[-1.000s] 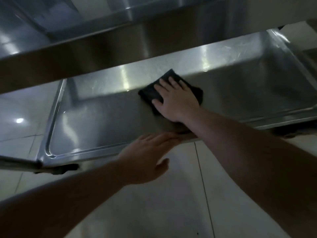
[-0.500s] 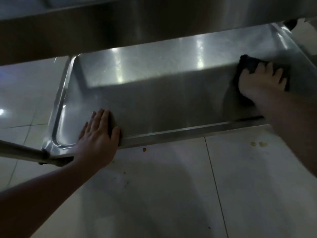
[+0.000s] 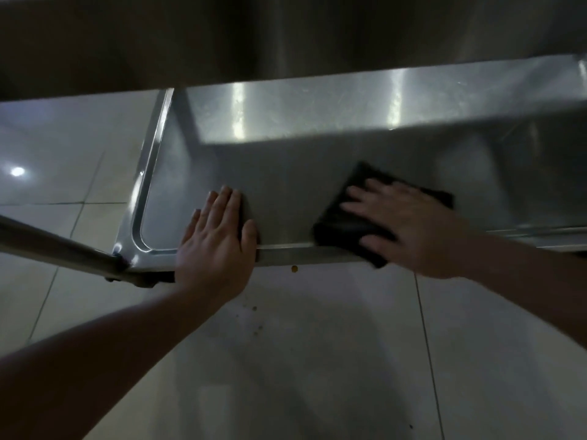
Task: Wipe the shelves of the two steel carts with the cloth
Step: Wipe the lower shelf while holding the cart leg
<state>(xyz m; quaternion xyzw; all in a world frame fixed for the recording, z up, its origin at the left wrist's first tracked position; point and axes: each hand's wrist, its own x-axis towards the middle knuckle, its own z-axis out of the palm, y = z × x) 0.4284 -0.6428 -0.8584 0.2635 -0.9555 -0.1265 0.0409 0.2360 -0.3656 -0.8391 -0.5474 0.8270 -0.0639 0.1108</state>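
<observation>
The bottom shelf (image 3: 286,147) of a steel cart fills the middle of the view, a shallow tray with a raised rim. A dark cloth (image 3: 346,220) lies on it at the near rim, one corner hanging over the edge. My right hand (image 3: 409,230) presses flat on the cloth, fingers spread and pointing left. My left hand (image 3: 219,242) rests flat on the near rim further left, fingers straight and thumb out, holding nothing.
A higher steel shelf (image 3: 286,36) overhangs the top of the view. A cart post (image 3: 57,246) runs in from the left to the shelf's near-left corner. Below is glossy tiled floor (image 3: 317,360) with small orange crumbs (image 3: 294,268) by the rim.
My right hand has swept the cloth from the shelf's far right back to the near rim at the middle. The left hand has stayed flat on the near-left rim.
</observation>
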